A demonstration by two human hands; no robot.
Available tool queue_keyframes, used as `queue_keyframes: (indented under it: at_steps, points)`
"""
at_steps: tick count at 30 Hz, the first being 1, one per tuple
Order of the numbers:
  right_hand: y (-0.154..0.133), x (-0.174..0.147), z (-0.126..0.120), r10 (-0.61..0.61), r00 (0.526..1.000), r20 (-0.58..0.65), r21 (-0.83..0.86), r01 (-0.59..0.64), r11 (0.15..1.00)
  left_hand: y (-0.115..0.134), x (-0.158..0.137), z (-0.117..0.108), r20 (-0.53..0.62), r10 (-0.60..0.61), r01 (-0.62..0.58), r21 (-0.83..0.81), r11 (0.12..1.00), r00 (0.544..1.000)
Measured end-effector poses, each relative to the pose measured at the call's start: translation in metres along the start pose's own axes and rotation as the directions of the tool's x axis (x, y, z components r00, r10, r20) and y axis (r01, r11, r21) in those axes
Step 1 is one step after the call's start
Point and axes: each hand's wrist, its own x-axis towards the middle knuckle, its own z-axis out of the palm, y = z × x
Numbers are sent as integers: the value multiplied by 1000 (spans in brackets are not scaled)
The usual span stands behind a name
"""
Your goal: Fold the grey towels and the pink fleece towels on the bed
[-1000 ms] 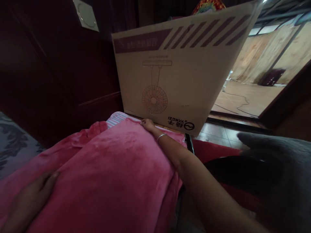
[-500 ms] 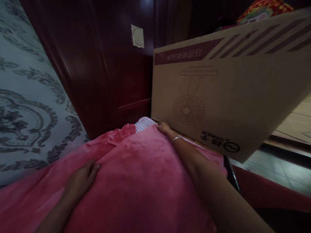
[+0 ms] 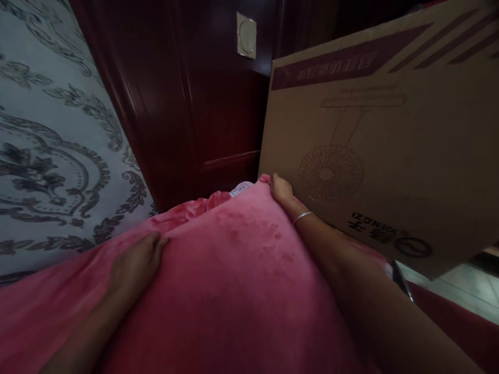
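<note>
A pink plush blanket (image 3: 226,280) spreads across the front of the view, its upper layer folded over. My right hand (image 3: 281,189), with a silver bangle on the wrist, is closed on the blanket's far corner, and a bunched bit of cloth sticks out by the fingers. On the left, my left hand (image 3: 136,262) is closed on the layer's left edge, its fingertips partly hidden. Just past the far edge shows a small piece of striped cloth (image 3: 240,189). Crumpled pink cloth (image 3: 205,205) lies beside it.
A large cardboard box (image 3: 390,135) printed with a fan drawing stands close beyond my right hand. Behind is a dark red wooden panel (image 3: 226,109) with a pale square plate (image 3: 246,36). Patterned wallpaper (image 3: 50,156) runs along the left. Tiled floor (image 3: 463,285) shows at right.
My right hand has raised the blanket's corner a little, and the cloth covers more of the striped piece. My left hand has come slightly up the edge. The view has shifted.
</note>
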Motion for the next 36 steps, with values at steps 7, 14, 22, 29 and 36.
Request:
queue_keyframes:
  at_steps: [7,14,22,29,36]
  points:
    - [8,-3,42,-21,996,87,42,18,999,0,14,30,98,22,-16,-53,998,995]
    - [20,-9,24,-23,981,192,88,6,996,-8,15,39,89,7,0,-79,997,996]
    - [48,-52,-9,64,988,144,-9,-64,998,3,16,25,83,33,-29,-45,999,996]
    - [45,-48,9,44,992,122,-69,-36,997,10,28,25,140,20,-25,38,999,990]
    - [74,-55,-25,73,956,285,-65,-57,996,15,28,28,185,20,-31,59,998,983]
